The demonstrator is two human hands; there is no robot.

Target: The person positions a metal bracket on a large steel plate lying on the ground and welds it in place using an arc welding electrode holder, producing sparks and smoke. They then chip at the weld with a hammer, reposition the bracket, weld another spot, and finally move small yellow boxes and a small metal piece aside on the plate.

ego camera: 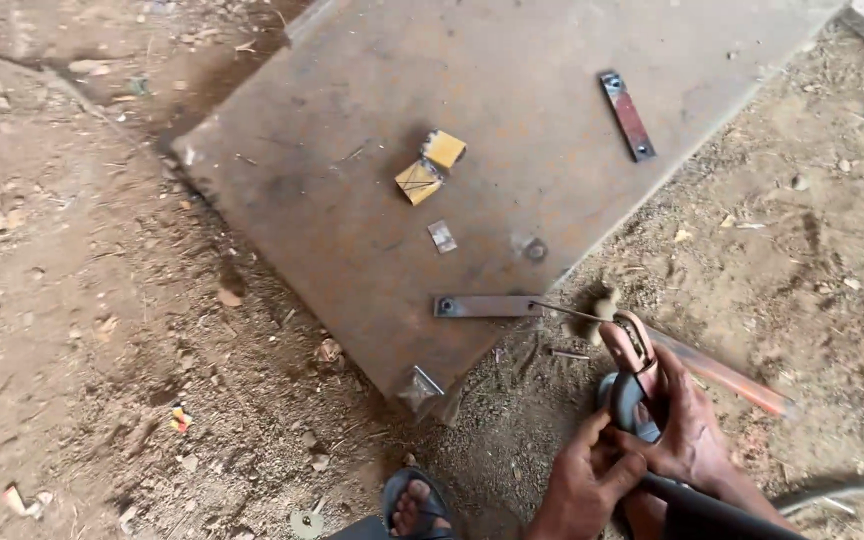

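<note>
Both my hands grip a welding electrode holder (635,362) at the lower right. My left hand (582,482) wraps the dark handle from below. My right hand (690,425) closes on it just behind the reddish jaws. A thin welding rod (564,313) sticks out of the jaws toward the left. Its tip reaches the right end of a flat metal bar (487,306) with a hole at its left end. That bar lies near the front edge of a large rusty steel plate (352,110) on the ground.
On the plate lie two yellow blocks (430,166), a small metal square (442,236), a round washer-like piece (535,249) and a reddish flat bar (628,115). A bent metal scrap (421,388) sits at the plate's near corner. My sandalled foot (415,505) rests on bare dirt.
</note>
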